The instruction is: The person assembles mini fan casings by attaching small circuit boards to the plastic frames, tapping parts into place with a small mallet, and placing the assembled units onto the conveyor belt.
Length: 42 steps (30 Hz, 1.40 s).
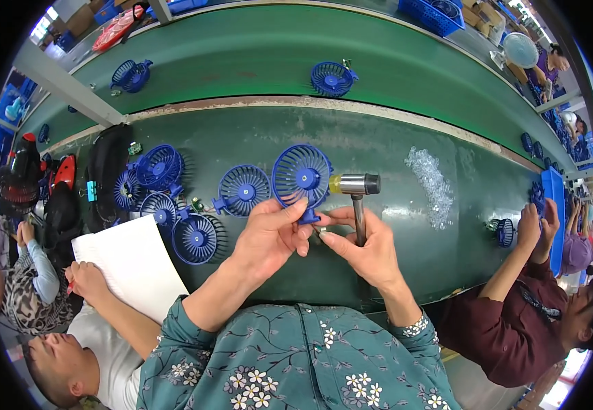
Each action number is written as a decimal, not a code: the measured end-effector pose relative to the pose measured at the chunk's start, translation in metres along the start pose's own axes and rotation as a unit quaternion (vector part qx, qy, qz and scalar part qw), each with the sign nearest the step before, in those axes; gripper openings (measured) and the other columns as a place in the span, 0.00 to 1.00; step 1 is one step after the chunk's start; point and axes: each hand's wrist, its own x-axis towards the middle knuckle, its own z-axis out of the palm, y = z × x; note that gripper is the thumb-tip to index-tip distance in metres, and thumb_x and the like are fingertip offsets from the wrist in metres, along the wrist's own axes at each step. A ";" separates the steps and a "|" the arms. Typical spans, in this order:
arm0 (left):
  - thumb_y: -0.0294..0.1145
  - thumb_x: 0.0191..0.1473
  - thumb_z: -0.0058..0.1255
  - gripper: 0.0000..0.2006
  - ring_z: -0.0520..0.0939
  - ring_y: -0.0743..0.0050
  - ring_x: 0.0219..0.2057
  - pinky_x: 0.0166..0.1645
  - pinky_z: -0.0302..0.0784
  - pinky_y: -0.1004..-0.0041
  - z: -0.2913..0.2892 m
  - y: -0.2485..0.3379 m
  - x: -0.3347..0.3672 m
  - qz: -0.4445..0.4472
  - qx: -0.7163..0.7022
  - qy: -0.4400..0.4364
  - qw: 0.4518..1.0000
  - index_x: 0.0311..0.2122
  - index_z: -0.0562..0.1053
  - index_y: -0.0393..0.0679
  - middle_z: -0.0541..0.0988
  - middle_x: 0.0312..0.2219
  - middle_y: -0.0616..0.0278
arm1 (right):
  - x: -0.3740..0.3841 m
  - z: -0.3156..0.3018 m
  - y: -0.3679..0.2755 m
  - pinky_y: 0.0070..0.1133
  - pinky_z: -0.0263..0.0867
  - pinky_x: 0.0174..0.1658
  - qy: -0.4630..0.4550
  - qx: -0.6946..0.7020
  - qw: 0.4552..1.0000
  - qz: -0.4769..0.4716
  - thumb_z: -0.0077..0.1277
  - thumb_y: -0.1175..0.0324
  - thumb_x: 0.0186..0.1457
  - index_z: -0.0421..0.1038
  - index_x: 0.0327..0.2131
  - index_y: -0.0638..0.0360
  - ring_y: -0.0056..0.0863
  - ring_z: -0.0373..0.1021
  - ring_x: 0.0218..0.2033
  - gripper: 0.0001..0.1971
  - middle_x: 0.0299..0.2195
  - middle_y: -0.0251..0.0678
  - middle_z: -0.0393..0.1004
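Note:
My left hand (pixel 269 232) is closed on the short neck of a round blue fan housing (pixel 302 158) with slatted sides, holding it up off the table. My right hand (pixel 373 256) has a hammer (pixel 358 208) tucked in it, the handle running into the palm and the two-tone head above the fingers. Its thumb and index finger meet at the housing's neck, by a small part too hidden to name. Just left of the raised housing, another blue housing (pixel 244 191) lies on the green table.
Several more blue housings (pixel 194 238) lie to the left, near a white paper pad (pixel 129 263) under a co-worker's hand. A pile of small clear pieces (pixel 430 184) lies to the right. Beyond the table runs a green conveyor (pixel 242 68) carrying housings. Another co-worker's hands (pixel 539 222) are at right.

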 end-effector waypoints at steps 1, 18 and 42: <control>0.33 0.61 0.49 0.09 0.77 0.80 0.22 0.22 0.76 0.77 0.002 -0.002 0.000 -0.007 -0.005 0.005 1.000 0.40 0.72 0.38 0.81 0.34 0.47 | -0.001 0.005 0.001 0.11 0.61 0.26 0.023 0.022 0.999 -0.014 0.64 0.71 0.50 0.68 0.47 0.66 0.08 0.64 0.23 0.22 0.32 0.34 0.79; 0.30 0.62 0.47 0.13 0.80 0.74 0.26 0.25 0.82 0.74 0.000 -0.011 0.000 -0.004 0.069 -0.043 0.997 0.47 0.69 0.33 0.80 0.37 0.48 | -0.007 -0.007 -0.010 0.15 0.56 0.21 0.042 -0.223 0.964 -0.138 0.60 0.75 0.45 0.70 0.40 0.62 0.11 0.60 0.19 0.16 0.26 0.27 0.73; 0.30 0.61 0.49 0.12 0.78 0.73 0.20 0.17 0.76 0.75 0.004 -0.020 -0.001 0.057 0.093 -0.011 0.994 0.47 0.69 0.37 0.81 0.32 0.49 | -0.013 -0.007 -0.014 0.25 0.65 0.27 0.058 -0.218 0.968 -0.107 0.58 0.73 0.48 0.67 0.35 0.65 0.27 0.69 0.22 0.12 0.26 0.41 0.74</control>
